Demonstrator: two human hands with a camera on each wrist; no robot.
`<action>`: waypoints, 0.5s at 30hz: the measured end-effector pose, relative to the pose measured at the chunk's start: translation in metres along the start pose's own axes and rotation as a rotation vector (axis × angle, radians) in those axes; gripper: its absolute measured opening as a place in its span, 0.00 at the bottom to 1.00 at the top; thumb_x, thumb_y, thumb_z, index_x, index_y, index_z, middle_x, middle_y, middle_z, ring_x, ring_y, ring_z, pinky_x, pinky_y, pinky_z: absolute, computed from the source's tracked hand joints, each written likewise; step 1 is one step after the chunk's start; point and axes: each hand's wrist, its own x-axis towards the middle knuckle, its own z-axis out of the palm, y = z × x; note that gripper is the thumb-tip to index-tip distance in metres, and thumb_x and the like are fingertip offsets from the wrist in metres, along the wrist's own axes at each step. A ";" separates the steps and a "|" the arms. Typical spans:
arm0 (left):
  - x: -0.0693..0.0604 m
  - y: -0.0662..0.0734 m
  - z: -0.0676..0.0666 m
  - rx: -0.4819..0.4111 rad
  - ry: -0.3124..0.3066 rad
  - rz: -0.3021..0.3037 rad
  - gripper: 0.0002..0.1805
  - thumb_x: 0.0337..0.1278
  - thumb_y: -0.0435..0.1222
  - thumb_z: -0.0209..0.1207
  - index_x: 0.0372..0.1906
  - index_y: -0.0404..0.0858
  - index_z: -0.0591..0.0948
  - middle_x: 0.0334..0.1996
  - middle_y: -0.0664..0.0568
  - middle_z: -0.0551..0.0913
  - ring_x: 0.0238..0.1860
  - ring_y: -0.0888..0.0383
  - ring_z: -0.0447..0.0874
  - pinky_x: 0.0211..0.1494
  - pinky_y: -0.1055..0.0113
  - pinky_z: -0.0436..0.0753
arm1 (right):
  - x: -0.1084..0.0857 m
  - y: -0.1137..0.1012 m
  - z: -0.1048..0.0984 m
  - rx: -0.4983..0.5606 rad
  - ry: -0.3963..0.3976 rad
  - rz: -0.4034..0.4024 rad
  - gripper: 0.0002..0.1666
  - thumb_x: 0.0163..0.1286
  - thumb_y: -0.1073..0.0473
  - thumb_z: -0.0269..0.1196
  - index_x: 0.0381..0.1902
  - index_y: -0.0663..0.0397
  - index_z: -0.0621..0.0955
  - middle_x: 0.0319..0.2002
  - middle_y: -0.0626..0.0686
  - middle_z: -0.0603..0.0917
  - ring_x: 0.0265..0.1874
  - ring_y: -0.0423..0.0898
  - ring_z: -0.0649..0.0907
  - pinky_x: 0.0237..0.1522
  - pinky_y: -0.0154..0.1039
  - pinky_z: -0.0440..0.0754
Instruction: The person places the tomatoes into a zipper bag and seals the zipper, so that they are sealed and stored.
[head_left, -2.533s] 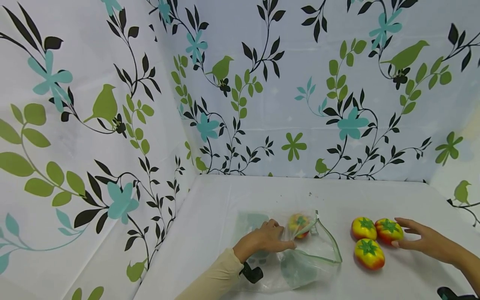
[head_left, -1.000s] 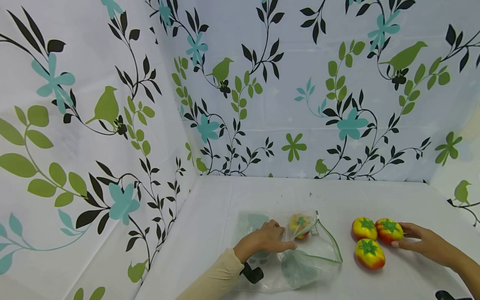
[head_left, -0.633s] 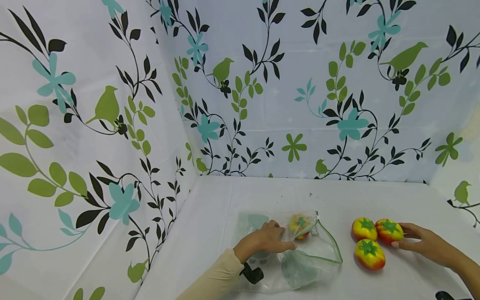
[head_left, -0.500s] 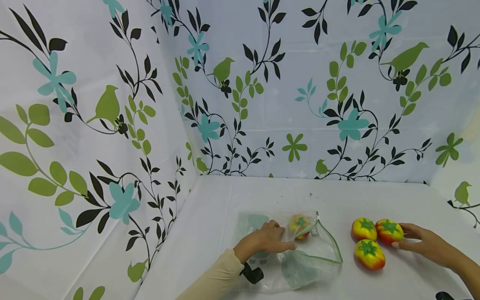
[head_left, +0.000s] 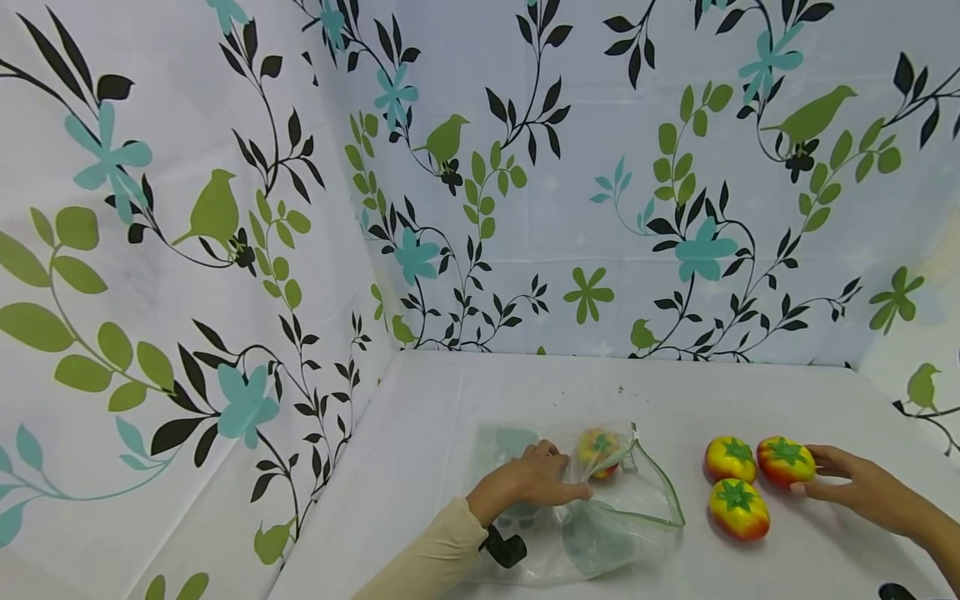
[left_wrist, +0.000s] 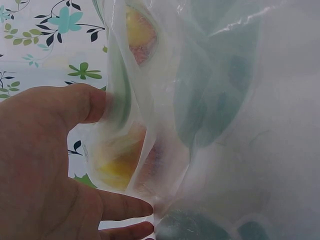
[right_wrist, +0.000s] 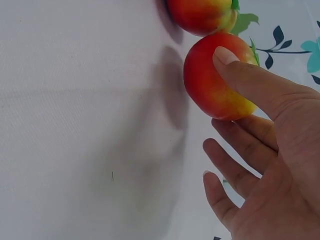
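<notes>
A clear plastic bag (head_left: 525,554) with a green-edged mouth lies on the table, one red-yellow fruit (head_left: 597,452) inside it. My left hand (head_left: 528,479) is on the bag, its thumb against the green edge; in the left wrist view, the left hand (left_wrist: 55,150) has thumb and fingers spread on the film. At the right, my right hand (head_left: 855,485) holds a red-yellow fruit (head_left: 785,462) with a green star top between thumb and fingers. The right wrist view shows the right hand (right_wrist: 280,145) with its thumb on that fruit (right_wrist: 215,77), other fingers loosely bent.
Two more fruits, one at the back (head_left: 730,459) and one in front (head_left: 738,510), sit left of the held one. A white cloth covers the table (head_left: 525,379). Patterned curtains (head_left: 480,292) with leaves and birds stand behind and at the left.
My right hand and its fruit have shifted slightly to the right, leaving a small gap from the back fruit. My left hand and the bag have stayed in place.
</notes>
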 end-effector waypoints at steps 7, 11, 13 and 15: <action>-0.001 0.000 0.001 0.001 0.013 0.007 0.43 0.65 0.70 0.52 0.78 0.52 0.72 0.74 0.54 0.68 0.74 0.50 0.66 0.72 0.39 0.70 | -0.005 -0.004 -0.005 -0.021 0.014 0.012 0.49 0.77 0.43 0.65 0.70 0.84 0.63 0.65 0.86 0.68 0.57 0.81 0.76 0.48 0.67 0.84; -0.001 0.000 0.001 -0.002 0.015 0.005 0.43 0.65 0.70 0.52 0.78 0.51 0.72 0.74 0.54 0.68 0.74 0.50 0.67 0.72 0.39 0.70 | -0.007 -0.009 -0.007 -0.027 0.027 0.025 0.50 0.76 0.43 0.66 0.70 0.84 0.62 0.65 0.86 0.67 0.58 0.82 0.75 0.47 0.67 0.85; -0.001 0.001 0.000 -0.005 0.011 0.001 0.44 0.65 0.70 0.52 0.78 0.52 0.72 0.74 0.54 0.68 0.74 0.50 0.66 0.72 0.39 0.70 | -0.006 -0.010 -0.009 -0.023 0.035 0.021 0.50 0.76 0.43 0.65 0.70 0.84 0.62 0.65 0.86 0.67 0.58 0.82 0.74 0.46 0.67 0.85; 0.000 0.000 0.001 -0.005 0.007 0.000 0.44 0.65 0.71 0.52 0.79 0.52 0.71 0.74 0.54 0.68 0.74 0.51 0.66 0.72 0.39 0.70 | -0.006 -0.012 -0.010 -0.014 0.046 0.014 0.50 0.77 0.42 0.65 0.71 0.83 0.61 0.66 0.86 0.67 0.58 0.83 0.74 0.46 0.67 0.85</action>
